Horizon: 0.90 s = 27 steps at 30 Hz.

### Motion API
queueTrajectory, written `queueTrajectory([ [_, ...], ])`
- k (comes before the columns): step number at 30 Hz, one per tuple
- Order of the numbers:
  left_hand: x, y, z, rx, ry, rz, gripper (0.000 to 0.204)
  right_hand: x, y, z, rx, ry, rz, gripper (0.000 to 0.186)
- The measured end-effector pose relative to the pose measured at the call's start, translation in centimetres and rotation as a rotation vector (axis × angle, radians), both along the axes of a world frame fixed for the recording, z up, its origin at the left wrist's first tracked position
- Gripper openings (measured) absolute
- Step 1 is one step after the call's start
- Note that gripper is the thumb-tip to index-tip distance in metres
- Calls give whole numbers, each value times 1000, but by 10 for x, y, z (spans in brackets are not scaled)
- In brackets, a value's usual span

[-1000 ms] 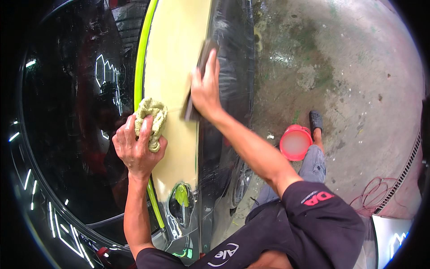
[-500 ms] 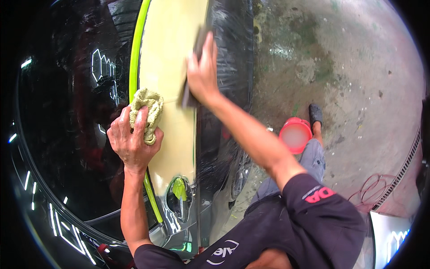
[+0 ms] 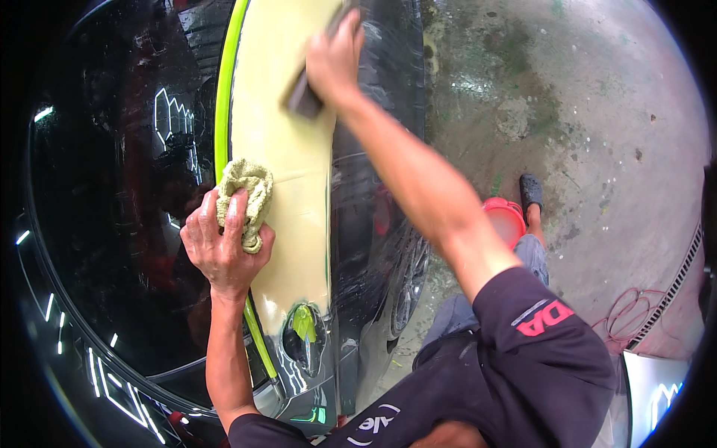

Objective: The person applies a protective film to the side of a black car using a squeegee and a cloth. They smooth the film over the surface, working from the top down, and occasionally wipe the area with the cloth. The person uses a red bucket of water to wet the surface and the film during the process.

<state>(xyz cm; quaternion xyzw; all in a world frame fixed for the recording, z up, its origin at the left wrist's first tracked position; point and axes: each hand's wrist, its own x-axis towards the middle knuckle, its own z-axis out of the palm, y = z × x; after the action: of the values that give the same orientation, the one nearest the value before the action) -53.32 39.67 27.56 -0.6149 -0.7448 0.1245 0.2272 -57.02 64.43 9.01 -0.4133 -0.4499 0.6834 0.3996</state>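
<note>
A long cream-coloured car door panel (image 3: 291,224) runs away from me, its surface wet-looking and smooth. My right hand (image 3: 334,67) is wrapped round a dark, long sanding block (image 3: 304,99) at the panel's far part, slightly blurred by motion. Nearer, a crumpled pale yellow-green cloth (image 3: 255,187) is gripped in my left hand (image 3: 224,246), which leans at the panel's left edge beside the window. Bright green tape (image 3: 223,112) lines that edge. A door handle recess with a green piece (image 3: 304,325) in it lies at the panel's near end.
Black window glass (image 3: 112,224) fills the left. Plastic sheeting (image 3: 377,160) covers the car's side to the right of the panel. On the concrete floor stand a red bucket (image 3: 506,222), partly behind my right arm, and my foot in a dark clog (image 3: 531,192). Farther right lie a coiled hose (image 3: 624,313) and a drain grate (image 3: 672,284).
My right hand has slid the sanding block farther up the panel, away from me. My left hand stays by the panel's edge with the cloth. More of the bucket is hidden by my right arm.
</note>
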Motion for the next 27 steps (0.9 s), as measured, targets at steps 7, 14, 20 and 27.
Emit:
queueTrajectory([
  [7, 2, -10, 3, -44, -13, 48, 59, 40, -85, -9, 51, 9, 26, 82],
  [14, -2, -2, 0, -7, -18, 5, 59, -31, 67, 19, 69, -84, 61, 84],
  [20, 3, -11, 6, -34, 8, 27, 58, 31, -81, 7, 297, -50, 147, 86],
  [27, -2, 1, 0, -23, -8, 17, 59, 3, 65, -36, 260, 33, 121, 85],
])
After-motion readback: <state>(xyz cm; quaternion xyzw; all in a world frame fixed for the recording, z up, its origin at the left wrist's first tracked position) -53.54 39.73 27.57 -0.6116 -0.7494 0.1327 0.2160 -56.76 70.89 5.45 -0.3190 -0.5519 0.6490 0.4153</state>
